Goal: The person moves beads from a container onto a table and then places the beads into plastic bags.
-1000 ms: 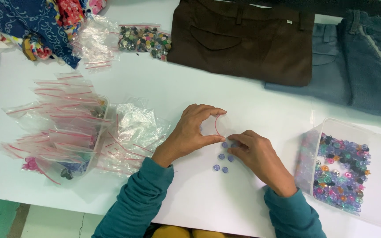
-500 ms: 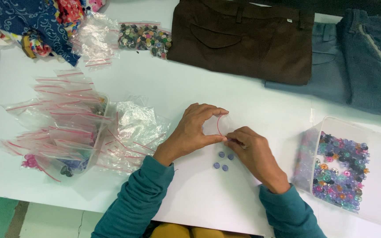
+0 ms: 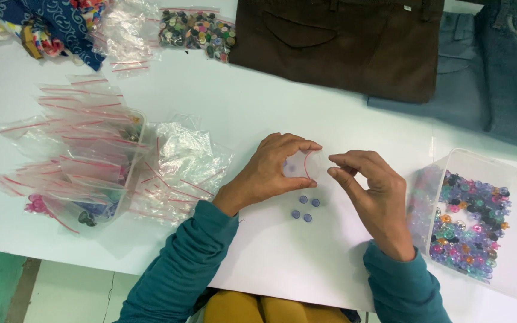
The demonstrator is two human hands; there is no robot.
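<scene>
Between the two hands, a small clear bag (image 3: pixel 302 164) with a red strip is held up just above the white table (image 3: pixel 252 101). It is pinched by the left hand (image 3: pixel 270 170) at its left side. The right hand (image 3: pixel 372 191) is pinched shut at the bag's right edge; whether the bag is touched there cannot be told. Three small blue buttons (image 3: pixel 305 209) are seen on the table just below the bag. Bare table is left all around them. A clear tub of coloured buttons (image 3: pixel 471 224) is near the right hand, and a heap of empty bags (image 3: pixel 91 158) is well apart on the left. Since a moment ago, the hands have been pulled a little apart.
</scene>
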